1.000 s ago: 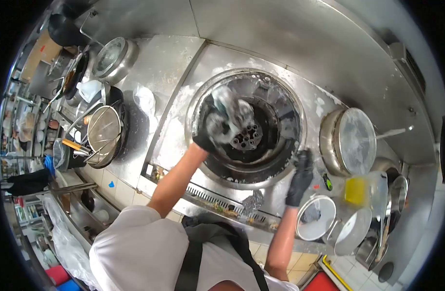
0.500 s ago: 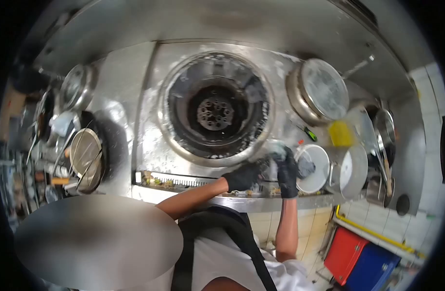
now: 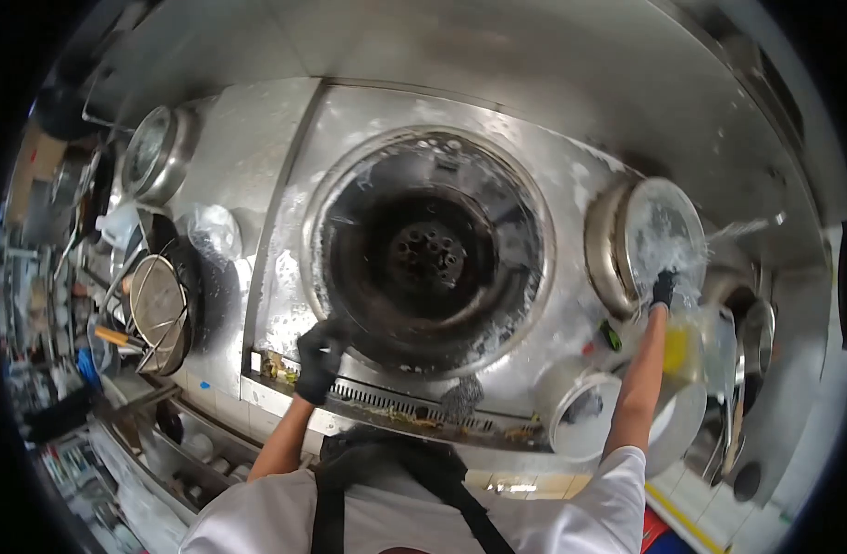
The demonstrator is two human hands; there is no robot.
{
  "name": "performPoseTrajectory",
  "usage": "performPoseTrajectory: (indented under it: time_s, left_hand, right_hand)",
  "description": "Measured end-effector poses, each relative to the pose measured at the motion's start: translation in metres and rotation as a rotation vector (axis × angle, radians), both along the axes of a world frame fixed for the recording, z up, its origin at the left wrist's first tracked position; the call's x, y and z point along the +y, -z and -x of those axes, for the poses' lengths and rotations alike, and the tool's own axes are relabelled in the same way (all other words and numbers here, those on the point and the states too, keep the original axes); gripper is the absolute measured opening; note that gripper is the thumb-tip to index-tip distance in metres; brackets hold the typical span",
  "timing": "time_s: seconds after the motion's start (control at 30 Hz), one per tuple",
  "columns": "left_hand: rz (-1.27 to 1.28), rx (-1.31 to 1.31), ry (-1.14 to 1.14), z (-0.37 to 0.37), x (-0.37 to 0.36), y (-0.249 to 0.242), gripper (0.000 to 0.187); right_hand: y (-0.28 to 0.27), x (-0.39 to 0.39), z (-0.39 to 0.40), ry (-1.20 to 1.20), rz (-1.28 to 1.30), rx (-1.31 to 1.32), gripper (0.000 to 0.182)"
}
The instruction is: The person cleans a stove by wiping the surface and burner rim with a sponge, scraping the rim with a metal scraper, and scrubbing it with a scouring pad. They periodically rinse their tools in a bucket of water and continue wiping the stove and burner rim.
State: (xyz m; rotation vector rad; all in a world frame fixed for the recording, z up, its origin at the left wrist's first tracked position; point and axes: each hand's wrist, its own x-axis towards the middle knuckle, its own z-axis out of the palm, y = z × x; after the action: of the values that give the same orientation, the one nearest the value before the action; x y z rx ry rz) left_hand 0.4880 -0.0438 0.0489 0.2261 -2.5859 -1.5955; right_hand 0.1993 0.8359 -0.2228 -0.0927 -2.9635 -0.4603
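Observation:
My left hand (image 3: 320, 358), in a black glove, is at the front left of the round stove well (image 3: 314, 231), close to its metal rim. Its fingers are loosely bent, with a gap between thumb and fingers and nothing visible in them. My right hand (image 3: 664, 288), also black-gloved, reaches into the water of a round metal pot (image 3: 612, 254) at the back right. Water splashes around it, and its fingertips are hidden. A grey mesh scouring pad (image 3: 462, 399) lies on the front edge by the slotted drain (image 3: 387, 397). Perforations show in the well's dark bottom.
Right of the well stand a white bucket (image 3: 555, 406) with something dark inside, a yellow object (image 3: 684, 351) and a green-and-black handled tool (image 3: 610, 335). On the left are another metal pot (image 3: 172, 157) and a strainer (image 3: 157, 300). Food scraps lie along the drain.
My hands have parted: the left moved left to the well's rim, the right went up and right into the pot's water. The scouring pad now lies by the drain. The view has shifted.

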Motion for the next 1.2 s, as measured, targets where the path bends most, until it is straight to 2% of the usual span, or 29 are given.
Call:
performPoseTrajectory:
  time_s: [0.03,0.07,0.13,0.2,0.23,0.27,0.33,0.37,0.4,0.43,0.5,0.53,0.57,0.63,0.67,0.7,0.73,0.77,0.8,0.87,0.9,0.93,0.97,1.0,1.07,1.1,1.13,1.17,1.2]
  left_hand:
    - [-0.234,0.013,-0.217,-0.001,-0.023,0.012,0.018]
    - [-0.473,0.03,-0.435,-0.005,-0.041,0.021,0.018]
    - [-0.522,0.123,-0.634,-0.012,-0.078,0.035,0.02]
    - [-0.303,0.162,-0.787,-0.013,-0.091,0.031,0.022]
    - [-0.302,0.161,-0.734,-0.013,-0.092,0.017,0.022]
    - [-0.381,0.235,-0.622,-0.016,-0.1,0.019,0.025]
    - [-0.455,0.231,-0.6,0.002,-0.084,0.004,0.03]
    - [-0.435,0.216,-0.56,0.019,-0.052,-0.03,0.031]
    - [-0.311,0.206,-0.395,0.03,-0.027,-0.059,0.031]
    - [-0.425,0.202,-0.299,0.039,-0.011,-0.058,0.033]
    - [-0.26,0.295,0.09,0.055,0.034,-0.09,0.056]
    - [-0.038,0.37,0.12,0.054,0.045,-0.052,0.054]
    - [0.098,0.417,0.249,0.058,0.068,-0.057,0.05]
    - [0.335,0.548,0.502,0.064,0.114,-0.065,0.057]
    - [-0.005,0.367,0.608,0.071,0.149,-0.097,0.05]
    - [-0.345,0.181,0.691,0.076,0.177,-0.116,0.044]
    - [-0.361,0.435,0.635,0.067,0.194,-0.102,0.039]
    - [-0.195,0.291,0.635,0.067,0.211,-0.091,0.035]
    - [-0.187,0.158,0.589,0.068,0.229,-0.093,0.033]
    - [-0.741,0.256,0.408,0.054,0.257,-0.053,0.032]
    - [-0.737,0.267,0.393,0.053,0.252,-0.055,0.032]
    - [-0.67,0.221,0.493,0.054,0.247,-0.057,0.03]
    - [-0.602,0.167,0.59,0.054,0.24,-0.06,0.029]
    - [-0.603,0.164,0.574,0.055,0.23,-0.071,0.029]
    - [-0.298,-0.125,0.661,0.065,0.213,-0.091,0.029]
    - [-0.602,0.131,0.653,0.072,0.21,-0.065,0.035]
    - [-0.639,0.139,0.569,0.072,0.2,-0.038,0.034]
    - [-0.674,0.151,0.484,0.065,0.163,-0.055,0.034]
    - [-0.455,0.236,0.341,0.058,0.128,-0.05,0.036]
  right_hand:
    - [-0.054,-0.056,-0.002,0.233,-0.029,-0.266,0.054]
    - [-0.073,-0.088,0.006,0.26,-0.058,-0.316,0.053]
    - [-0.112,-0.146,0.013,0.162,-0.077,-0.295,0.052]
    - [-0.15,-0.186,0.007,-0.133,0.114,-0.048,0.051]
    - [-0.231,-0.256,-0.011,-0.386,0.441,0.176,0.05]
    - [-0.236,-0.278,-0.018,-0.321,1.277,0.192,0.045]
    - [-0.314,-0.345,-0.052,0.242,2.458,0.201,0.043]
    - [-0.302,-0.335,-0.06,0.005,2.898,-0.066,0.041]
    - [-0.33,-0.374,-0.084,-0.003,2.627,0.155,0.038]
    - [-0.343,-0.397,-0.105,0.067,2.834,0.137,0.041]
    - [-0.346,-0.42,-0.138,-0.094,2.934,-0.009,0.052]
    - [-0.342,-0.43,-0.153,-0.185,3.034,-0.07,0.054]
    - [-0.349,-0.452,-0.172,-0.097,2.992,0.024,0.054]
    - [-0.349,-0.467,-0.203,-0.005,3.058,0.056,0.047]
    - [-0.349,-0.475,-0.218,0.042,3.091,0.075,0.044]
    - [-0.354,-0.484,-0.235,0.07,2.953,-0.006,0.043]
    - [-0.359,-0.494,-0.249,0.095,2.814,-0.089,0.042]
    - [-0.366,-0.506,-0.258,0.137,2.607,-0.018,0.04]
    - [-0.337,-0.492,-0.263,0.139,2.416,-0.021,0.036]
    - [-0.324,-0.489,-0.271,-0.214,1.698,0.114,0.034]
    - [-0.341,-0.496,-0.272,-0.083,2.035,0.104,0.034]
    - [-0.358,-0.504,-0.267,0.071,2.362,0.088,0.034]
    - [-0.348,-0.501,-0.262,0.131,2.426,0.111,0.034]
    - [-0.333,-0.495,-0.258,0.134,2.425,0.091,0.034]
    - [-0.304,-0.483,-0.238,0.097,2.472,0.155,0.033]
    - [-0.295,-0.479,-0.223,0.166,2.432,0.171,0.028]
    - [-0.287,-0.474,-0.21,0.156,2.424,0.16,0.028]
    - [-0.277,-0.466,-0.193,0.126,2.235,0.205,0.028]
    - [-0.267,-0.459,-0.173,0.095,2.051,0.247,0.028]
